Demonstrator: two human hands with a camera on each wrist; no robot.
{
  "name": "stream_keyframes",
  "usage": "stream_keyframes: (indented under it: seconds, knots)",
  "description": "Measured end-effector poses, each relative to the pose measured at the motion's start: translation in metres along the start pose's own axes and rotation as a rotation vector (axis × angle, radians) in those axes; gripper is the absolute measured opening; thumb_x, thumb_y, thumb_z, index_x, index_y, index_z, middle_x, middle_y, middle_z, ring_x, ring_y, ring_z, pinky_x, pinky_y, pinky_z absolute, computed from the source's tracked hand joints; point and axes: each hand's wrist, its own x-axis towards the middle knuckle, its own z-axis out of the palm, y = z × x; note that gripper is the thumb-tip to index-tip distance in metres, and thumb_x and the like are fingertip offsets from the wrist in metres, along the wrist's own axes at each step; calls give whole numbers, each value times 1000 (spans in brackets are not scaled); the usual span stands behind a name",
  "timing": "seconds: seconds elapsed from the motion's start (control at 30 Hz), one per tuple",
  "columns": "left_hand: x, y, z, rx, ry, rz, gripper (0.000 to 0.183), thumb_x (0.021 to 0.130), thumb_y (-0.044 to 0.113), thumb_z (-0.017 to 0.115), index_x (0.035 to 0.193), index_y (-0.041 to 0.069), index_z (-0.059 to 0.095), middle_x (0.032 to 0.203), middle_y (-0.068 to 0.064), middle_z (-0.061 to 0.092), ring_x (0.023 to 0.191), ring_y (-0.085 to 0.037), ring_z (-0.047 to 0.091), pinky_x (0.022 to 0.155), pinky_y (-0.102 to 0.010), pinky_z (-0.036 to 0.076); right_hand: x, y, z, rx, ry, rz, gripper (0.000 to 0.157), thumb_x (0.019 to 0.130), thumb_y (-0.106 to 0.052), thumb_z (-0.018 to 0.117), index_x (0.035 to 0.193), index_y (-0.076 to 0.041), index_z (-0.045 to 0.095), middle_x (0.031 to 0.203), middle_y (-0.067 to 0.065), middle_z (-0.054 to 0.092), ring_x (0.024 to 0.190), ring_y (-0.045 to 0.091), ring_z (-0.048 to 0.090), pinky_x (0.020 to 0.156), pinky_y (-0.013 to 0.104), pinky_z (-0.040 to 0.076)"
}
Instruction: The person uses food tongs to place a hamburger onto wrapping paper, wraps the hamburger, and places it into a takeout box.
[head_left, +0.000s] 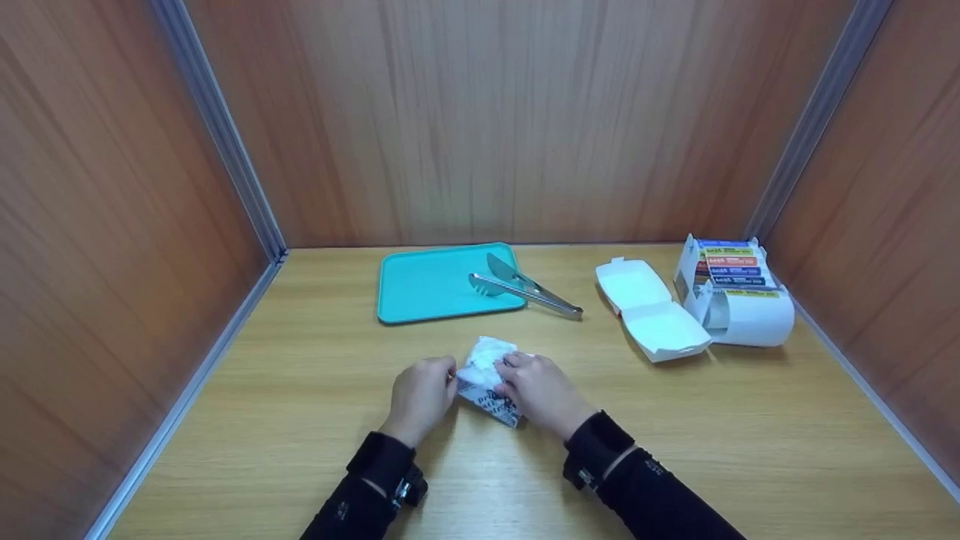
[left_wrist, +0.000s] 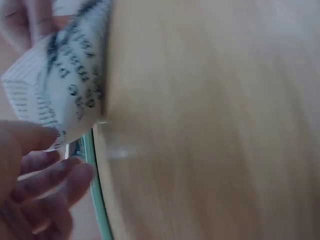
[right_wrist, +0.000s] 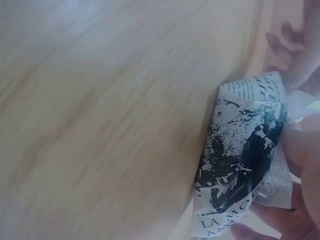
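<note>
A small packet wrapped in newsprint-patterned paper [head_left: 487, 401] sits at the front middle of the table, its upper side white in the head view. My left hand [head_left: 421, 397] pinches a corner of the paper from the left, thumb [left_wrist: 30, 135] on top in the left wrist view. From the right, my right hand [head_left: 541, 391] holds the packet with thumb and fingers on its upper side. Dark print and large letters cover the paper [right_wrist: 240, 155] in the right wrist view. What the wrapping contains is hidden.
Behind the packet lies a turquoise tray [head_left: 420, 285], with metal tongs [head_left: 536, 291] resting across its right edge. An opened white clamshell box [head_left: 652, 307] stands to the right, beside a white holder [head_left: 757, 319] with colourful printed boxes. Wooden panels [head_left: 495, 120] enclose the table.
</note>
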Motion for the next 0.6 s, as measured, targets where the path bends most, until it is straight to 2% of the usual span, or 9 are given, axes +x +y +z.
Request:
stream_keyframes:
  seconds: [0.03, 0.1, 0.2, 0.3, 0.47, 0.6]
  knots:
    - [0, 1, 1, 88, 40, 79, 10, 90, 7, 82, 85, 11, 73, 73, 0, 71, 59, -17, 64, 54, -33, 52, 0, 0, -1, -4, -6, 3, 41, 105, -29, 69, 135, 0, 71, 136, 22, 70, 128, 36, 67, 108, 51, 54]
    - [-2, 2, 1, 227, 79, 193, 9, 90, 7, 82, 85, 10, 75, 72, -1, 71, 58, -18, 64, 51, -33, 52, 0, 0, -1, -9, -17, 11, 41, 106, -29, 69, 135, 0, 70, 135, 21, 70, 127, 35, 68, 107, 51, 55]
    - [-8, 1, 1, 349, 76, 269, 9, 88, 4, 81, 84, 9, 74, 67, -2, 66, 54, -19, 58, 46, -33, 48, 0, -1, 0, -13, -24, 5, 41, 106, -29, 68, 135, 0, 71, 133, 20, 71, 125, 35, 69, 106, 50, 56]
    - [-11, 1, 1, 398, 49, 293, 11, 84, -1, 78, 79, 8, 73, 64, -3, 64, 53, -20, 57, 47, -35, 50, 0, 0, 2, -13, -12, -4, 42, 106, -29, 69, 134, 1, 71, 132, 20, 72, 123, 34, 69, 105, 49, 56]
    - [-10, 4, 3, 405, -16, 316, 14, 79, -3, 74, 70, 7, 69, 62, -3, 62, 56, -23, 61, 51, -40, 53, -2, 2, 4, -10, 36, -15, 40, 104, -25, 72, 132, 3, 72, 127, 20, 72, 117, 35, 72, 101, 47, 59]
    - [-9, 10, -3, 390, -87, 243, 13, 80, -2, 74, 71, 6, 69, 63, -3, 61, 57, -22, 60, 53, -40, 54, -2, 3, 4, 23, 36, -20, 41, 104, -26, 72, 134, 3, 71, 130, 21, 71, 121, 36, 70, 103, 47, 58]
